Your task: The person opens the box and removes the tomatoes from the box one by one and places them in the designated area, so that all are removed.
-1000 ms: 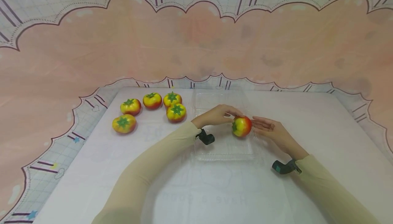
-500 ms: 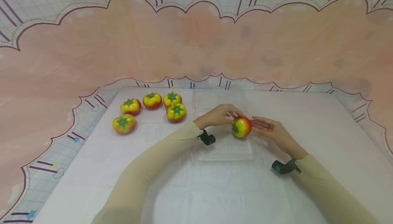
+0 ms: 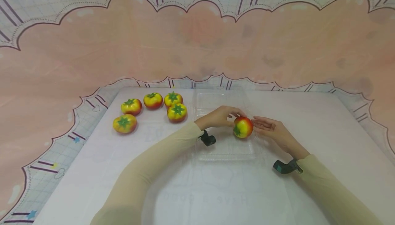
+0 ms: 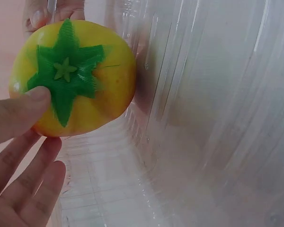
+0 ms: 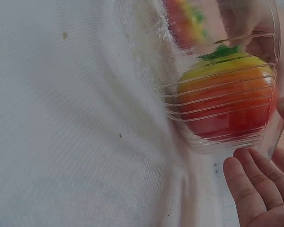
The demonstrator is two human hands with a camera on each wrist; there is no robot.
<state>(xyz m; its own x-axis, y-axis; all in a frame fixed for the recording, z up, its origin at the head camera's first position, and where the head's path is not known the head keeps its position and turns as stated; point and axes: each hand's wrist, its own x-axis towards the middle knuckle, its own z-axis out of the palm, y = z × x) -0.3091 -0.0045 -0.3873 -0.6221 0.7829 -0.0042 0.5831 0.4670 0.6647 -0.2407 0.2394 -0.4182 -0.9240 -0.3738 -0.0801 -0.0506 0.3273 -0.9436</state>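
Note:
A yellow-and-red toy tomato (image 3: 243,128) with a green star-shaped top is inside a clear plastic box (image 3: 222,154), against its right side. My left hand (image 3: 217,117) reaches over the box and holds this tomato. In the left wrist view the thumb presses on the green top (image 4: 66,71), with the fingers around the fruit's edge. My right hand (image 3: 274,130) is just outside the box's right wall, its fingers extended towards the tomato. Through the ribbed wall in the right wrist view shows the tomato (image 5: 227,99), with the right fingertips (image 5: 244,163) at the plastic.
Several similar toy tomatoes, among them a front one (image 3: 124,124) and one nearest the box (image 3: 177,113), lie at the table's left rear. A white cloth covers the table (image 3: 191,194). Behind it hangs a patterned pink backdrop (image 3: 197,46).
The left wrist has shifted slightly right and the left fingers have moved a little on the tomato. The tomato's green top has tipped slightly downward. The right hand has stayed nearly still.

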